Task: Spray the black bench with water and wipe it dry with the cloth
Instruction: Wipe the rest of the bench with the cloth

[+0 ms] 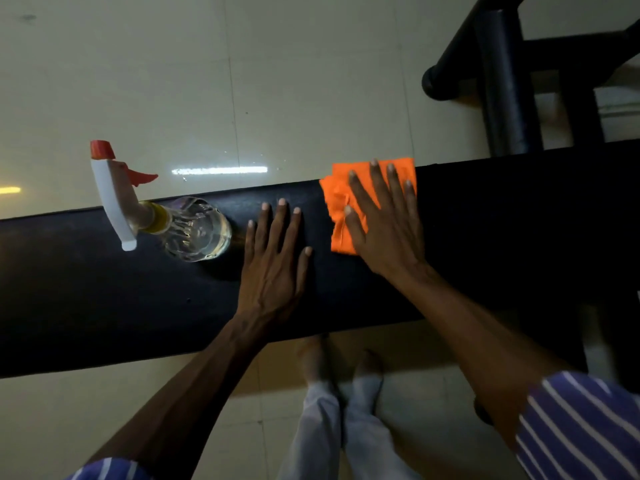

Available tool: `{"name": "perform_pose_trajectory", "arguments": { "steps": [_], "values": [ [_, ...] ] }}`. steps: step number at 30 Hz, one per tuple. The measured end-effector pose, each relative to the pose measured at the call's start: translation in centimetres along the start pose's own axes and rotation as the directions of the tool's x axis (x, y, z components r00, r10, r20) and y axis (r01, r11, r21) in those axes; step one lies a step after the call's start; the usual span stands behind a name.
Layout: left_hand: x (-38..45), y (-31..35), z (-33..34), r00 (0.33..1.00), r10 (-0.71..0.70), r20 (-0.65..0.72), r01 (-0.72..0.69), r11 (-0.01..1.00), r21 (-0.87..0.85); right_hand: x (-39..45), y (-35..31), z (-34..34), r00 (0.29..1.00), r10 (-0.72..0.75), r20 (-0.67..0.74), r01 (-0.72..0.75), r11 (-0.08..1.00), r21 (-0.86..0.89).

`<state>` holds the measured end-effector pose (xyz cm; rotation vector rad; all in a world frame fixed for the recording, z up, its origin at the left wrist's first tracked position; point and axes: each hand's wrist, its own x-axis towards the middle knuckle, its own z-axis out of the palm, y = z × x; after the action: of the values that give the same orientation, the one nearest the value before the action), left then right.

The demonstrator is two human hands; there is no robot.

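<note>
Your right hand (384, 223) is pressing an orange cloth (349, 206) flat under spread, released fingers on the black table (104, 299). Your left hand (273, 261) is lying flat, fingers released, just beside the clear spray bottle (180, 223).

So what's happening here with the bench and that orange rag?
A person is cleaning a black bench. Their right hand presses flat on an orange cloth lying on the bench top, as if wiping. The left hand rests flat on the bench, empty. A clear spray bottle stands on the bench beside the left hand, untouched.
</note>
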<state>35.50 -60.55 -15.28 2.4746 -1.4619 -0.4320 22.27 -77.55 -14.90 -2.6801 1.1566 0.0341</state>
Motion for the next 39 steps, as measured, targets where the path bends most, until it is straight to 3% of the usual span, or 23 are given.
{"name": "perform_pose_trajectory", "arguments": {
  "steps": [4, 8, 12, 14, 17, 19, 22, 26, 32, 36, 39],
  "values": [
    [0.1, -0.1, 0.2, 1.000, 0.001, 0.003, -0.001, 1.000, -0.005, 1.3, -1.6, 0.6, 0.994, 0.105, -0.025, -0.105, 0.994, -0.014],
    [0.1, 0.0, -0.2, 1.000, -0.003, 0.023, 0.003, 1.000, -0.009, -4.5, -2.1, 1.0, 0.999, -0.050, -0.010, 0.050, 0.998, -0.048],
    [0.2, 0.6, -0.6, 0.999, -0.029, 0.029, 0.029, 0.999, -0.022, -3.6, 0.9, -0.1, 0.987, -0.156, 0.042, 0.158, 0.986, -0.050],
    [0.2, 0.9, -0.7, 0.999, -0.030, 0.015, 0.031, 0.999, -0.030, -1.0, 2.6, -0.7, 0.995, -0.100, 0.005, 0.100, 0.995, -0.027],
    [0.5, 1.2, -0.6, 0.999, -0.033, 0.011, 0.033, 0.999, -0.035, 2.2, 2.9, -1.2, 0.993, 0.118, -0.027, -0.118, 0.993, 0.017],
    [0.7, 1.5, -0.6, 1.000, -0.026, 0.016, 0.027, 0.999, -0.036, 1.4, 1.3, -0.9, 0.986, 0.161, -0.042, -0.161, 0.987, 0.006],
    [1.3, 2.1, -0.7, 1.000, -0.006, 0.022, 0.007, 0.999, -0.034, -2.2, 0.8, -0.5, 1.000, -0.003, -0.030, 0.002, 1.000, -0.023],
    [2.1, 3.7, -0.7, 0.999, 0.006, 0.036, -0.005, 0.999, -0.034, -1.8, 5.5, -2.0, 0.980, -0.188, 0.068, 0.192, 0.979, -0.062],
    [3.0, 6.0, 0.3, 0.998, 0.051, 0.043, -0.048, 0.997, -0.062, 2.4, 9.2, -3.2, 0.983, 0.182, -0.001, -0.182, 0.983, 0.010],
    [3.4, 7.2, 0.7, 0.997, 0.058, 0.060, -0.053, 0.996, -0.067, -3.5, 6.5, -2.0, 0.999, 0.040, -0.034, -0.040, 0.999, -0.004],
    [3.7, 8.0, 1.1, 0.995, 0.066, 0.071, -0.062, 0.996, -0.060, -5.8, 8.8, -2.1, 0.992, -0.128, 0.006, 0.129, 0.991, -0.029]
  ]
}}
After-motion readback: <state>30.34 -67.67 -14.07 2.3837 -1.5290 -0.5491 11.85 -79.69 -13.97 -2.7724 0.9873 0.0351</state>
